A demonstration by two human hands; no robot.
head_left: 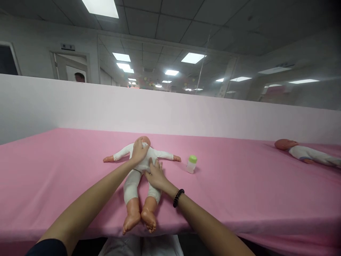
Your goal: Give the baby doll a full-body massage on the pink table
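A baby doll [140, 170] in a white suit lies on its back on the pink table [239, 192], arms spread, bare feet at the near edge. My left hand [139, 151] rests on its upper chest just below the head, fingers curled over it. My right hand [156, 174], with a dark bead bracelet on the wrist, lies on the doll's belly and hip, fingers pressing the white cloth. A small baby bottle [191, 164] with a green cap stands upright to the right of the doll's arm, apart from both hands.
A second doll [306, 152] in white lies at the far right of the table. A pale pink partition [170, 113] runs along the table's back edge. Behind it, a person's head shows near a doorway [79, 77].
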